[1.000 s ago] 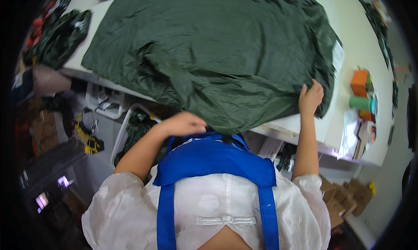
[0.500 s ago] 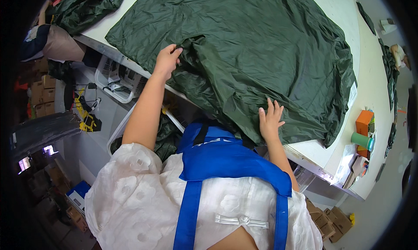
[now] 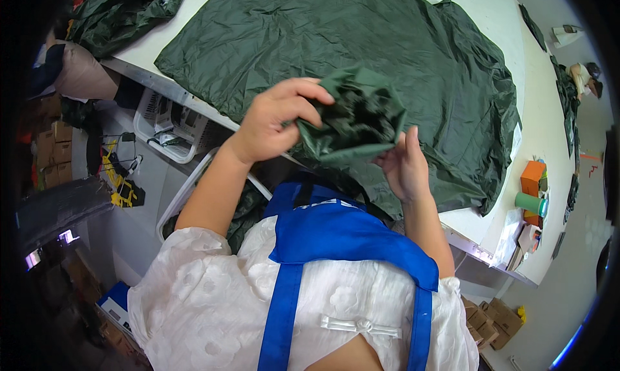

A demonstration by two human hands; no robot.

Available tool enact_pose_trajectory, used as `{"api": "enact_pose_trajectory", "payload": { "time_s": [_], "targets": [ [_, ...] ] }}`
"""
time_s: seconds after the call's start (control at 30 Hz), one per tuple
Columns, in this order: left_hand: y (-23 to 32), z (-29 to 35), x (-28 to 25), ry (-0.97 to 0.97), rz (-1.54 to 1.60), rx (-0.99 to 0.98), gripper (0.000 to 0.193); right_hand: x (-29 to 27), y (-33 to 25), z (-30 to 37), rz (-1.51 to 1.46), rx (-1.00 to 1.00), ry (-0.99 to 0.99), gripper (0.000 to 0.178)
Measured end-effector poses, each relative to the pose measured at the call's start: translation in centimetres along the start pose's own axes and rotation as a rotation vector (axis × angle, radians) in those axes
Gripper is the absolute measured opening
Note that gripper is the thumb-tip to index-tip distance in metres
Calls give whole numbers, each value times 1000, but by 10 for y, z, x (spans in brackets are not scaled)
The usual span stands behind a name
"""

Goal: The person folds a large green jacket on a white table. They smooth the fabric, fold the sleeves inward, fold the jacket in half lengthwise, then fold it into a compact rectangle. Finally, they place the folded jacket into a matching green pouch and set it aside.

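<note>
Head view: a large dark green fabric piece [image 3: 323,35] lies spread and creased over the white table [image 3: 468,221], its near edge hanging toward the wearer. Above its near part, in front of the wearer's chest, is a gathered dark green fabric tube [image 3: 361,116], its open mouth turned up toward the camera and its inside crumpled. Whether the tube is joined to the spread piece cannot be told.

The left hand [image 3: 274,122] is at the left side of the tube, fingers bent and closed on its rim. The right hand [image 3: 407,164] is at the right side, thumb raised beside the rim and the other fingers partly hidden beneath the tube; whether they close on the fabric cannot be told.

A second dark green fabric bundle [image 3: 126,15] lies at the far left of the table. At the right stand an orange box [image 3: 532,177] and, just on its near side, a green cylinder [image 3: 529,203]; papers [image 3: 506,237] lie nearer still. Below the table on the left are a white basket [image 3: 147,121] and, nearer the wearer, a white-rimmed bin [image 3: 169,209] containing dark green fabric. Cardboard boxes [image 3: 497,319] are stacked low at the near right. The wearer has a blue apron [image 3: 349,235] over a white blouse [image 3: 187,284].
</note>
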State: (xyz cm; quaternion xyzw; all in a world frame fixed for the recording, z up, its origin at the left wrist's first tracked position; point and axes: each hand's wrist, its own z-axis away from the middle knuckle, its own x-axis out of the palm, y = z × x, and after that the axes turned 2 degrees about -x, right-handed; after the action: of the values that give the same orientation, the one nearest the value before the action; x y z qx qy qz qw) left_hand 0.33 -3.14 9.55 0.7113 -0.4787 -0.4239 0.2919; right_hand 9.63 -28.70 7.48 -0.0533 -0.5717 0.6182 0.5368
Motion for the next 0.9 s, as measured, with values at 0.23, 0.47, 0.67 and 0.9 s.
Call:
{"api": "enact_pose_trajectory", "payload": {
  "time_s": [0.23,0.47,0.67,0.9],
  "targets": [
    [16,3,17,247,1237,-698,43,26,-14,-6,-37,-65,13,15],
    [-3,-8,15,-53,1153,-822,42,17,-13,-9,772,-261,23,22],
    [4,-5,26,240,-462,-118,31,38,-8,-15,1067,-745,284,17],
    [4,18,-4,-93,663,-840,50,43,-11,-14,557,-449,209,20]
  ]
}}
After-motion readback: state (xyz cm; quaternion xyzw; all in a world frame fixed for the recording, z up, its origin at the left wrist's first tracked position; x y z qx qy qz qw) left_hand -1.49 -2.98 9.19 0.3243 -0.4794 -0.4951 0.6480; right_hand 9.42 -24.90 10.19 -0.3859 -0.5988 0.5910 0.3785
